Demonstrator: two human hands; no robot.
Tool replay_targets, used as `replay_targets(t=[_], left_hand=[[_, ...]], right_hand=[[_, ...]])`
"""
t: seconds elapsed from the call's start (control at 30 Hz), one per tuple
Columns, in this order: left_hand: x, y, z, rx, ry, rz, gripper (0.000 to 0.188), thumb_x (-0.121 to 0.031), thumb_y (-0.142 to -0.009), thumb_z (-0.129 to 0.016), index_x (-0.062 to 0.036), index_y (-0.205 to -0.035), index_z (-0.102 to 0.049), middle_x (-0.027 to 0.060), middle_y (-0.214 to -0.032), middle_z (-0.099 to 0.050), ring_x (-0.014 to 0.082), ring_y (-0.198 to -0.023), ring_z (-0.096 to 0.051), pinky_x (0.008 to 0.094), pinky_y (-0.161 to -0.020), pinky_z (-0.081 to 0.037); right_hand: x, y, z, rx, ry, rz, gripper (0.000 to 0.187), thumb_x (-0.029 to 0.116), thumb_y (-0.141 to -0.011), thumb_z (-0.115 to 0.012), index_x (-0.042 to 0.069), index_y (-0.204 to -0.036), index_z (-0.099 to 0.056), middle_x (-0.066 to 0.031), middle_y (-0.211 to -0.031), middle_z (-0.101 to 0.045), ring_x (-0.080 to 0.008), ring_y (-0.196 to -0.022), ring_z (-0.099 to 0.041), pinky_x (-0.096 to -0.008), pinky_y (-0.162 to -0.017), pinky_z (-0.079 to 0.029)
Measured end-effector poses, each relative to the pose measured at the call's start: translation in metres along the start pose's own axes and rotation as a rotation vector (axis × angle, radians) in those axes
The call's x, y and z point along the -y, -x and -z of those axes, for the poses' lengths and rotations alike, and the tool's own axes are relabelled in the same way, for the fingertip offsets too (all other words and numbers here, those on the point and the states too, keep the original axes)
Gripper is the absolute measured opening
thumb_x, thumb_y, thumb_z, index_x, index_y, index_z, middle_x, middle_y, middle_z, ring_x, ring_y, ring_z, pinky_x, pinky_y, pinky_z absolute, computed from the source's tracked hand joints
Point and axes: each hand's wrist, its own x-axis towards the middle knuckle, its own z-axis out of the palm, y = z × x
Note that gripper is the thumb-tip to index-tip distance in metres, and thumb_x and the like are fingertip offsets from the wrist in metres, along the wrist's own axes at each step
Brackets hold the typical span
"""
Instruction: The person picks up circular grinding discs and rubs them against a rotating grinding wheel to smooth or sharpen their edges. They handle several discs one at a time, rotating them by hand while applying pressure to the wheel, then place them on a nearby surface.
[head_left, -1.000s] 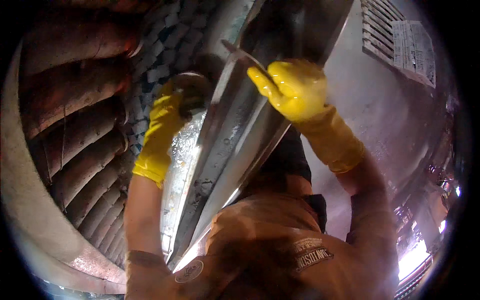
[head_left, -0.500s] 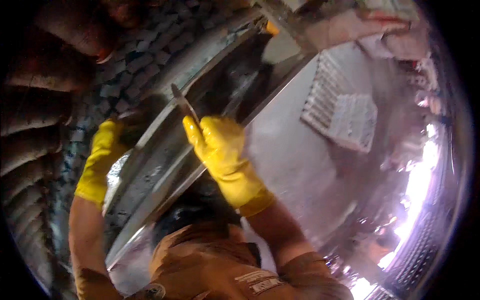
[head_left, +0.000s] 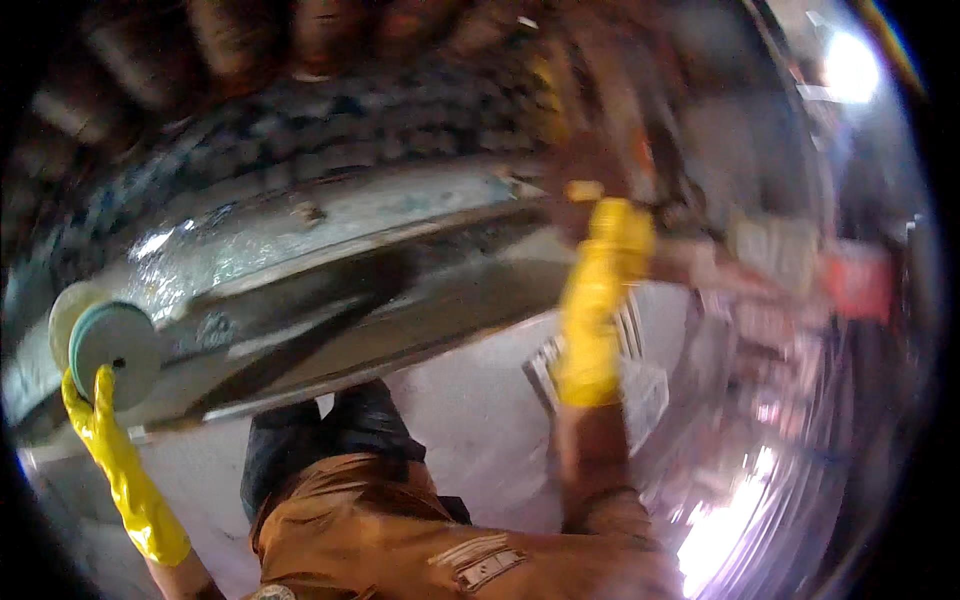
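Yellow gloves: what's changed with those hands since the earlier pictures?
The left hand has swung out left and holds pale discs; the right hand has moved right, too blurred to show whether it kept the knife. Both yellow gloves stay on.

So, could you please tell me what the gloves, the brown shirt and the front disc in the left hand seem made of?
Gloves: likely rubber, smooth and glossy, judging by the highlights on the left one.
Brown shirt: apparently cloth, matte, with soft folds.
Front disc: perhaps plastic or ceramic, smooth and dull, from its even, pale face; the look leaves it open.
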Motion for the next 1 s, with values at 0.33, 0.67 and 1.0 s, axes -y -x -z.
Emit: replay_targets(t=[0.33,0.67,1.0], left_hand=[[0.000,0.148,0.040,-0.480,0.537,0.399,0.065,-0.024,-0.092,-0.072,-0.0074,-0.148,-0.044,0.0079,-0.135,-0.055,0.0217,-0.125,-0.051,0.0375,-0.112,-0.034],[0.067,0.187,0.057,-0.473,0.339,0.260,0.052,-0.019,-0.084,-0.083,-0.0073,-0.127,-0.057,0.0032,-0.118,-0.061,0.0168,-0.112,-0.057,0.0337,-0.105,-0.040],[0.167,0.206,0.197,-0.517,-0.355,-0.066,0.057,-0.026,-0.076,-0.086,-0.0034,-0.120,-0.059,0.0103,-0.118,-0.059,0.0253,-0.107,-0.058,0.0363,-0.097,-0.045]], right_hand=[[-0.133,-0.090,-0.037,0.243,0.122,-0.137,0.061,0.045,-0.104,-0.049,-0.002,-0.143,-0.052,-0.0241,-0.145,-0.053,-0.0378,-0.135,-0.049,-0.0404,-0.113,-0.037],[0.104,-0.016,-0.077,0.329,-0.351,0.059,0.056,0.037,-0.104,-0.054,0.000,-0.145,-0.048,-0.0199,-0.151,-0.047,-0.0336,-0.141,-0.042,-0.0435,-0.120,-0.028],[0.334,0.154,-0.098,0.521,-0.737,0.639,0.048,0.034,-0.100,-0.064,0.002,-0.135,-0.060,-0.0196,-0.133,-0.064,-0.0326,-0.123,-0.061,-0.0379,-0.107,-0.045]])
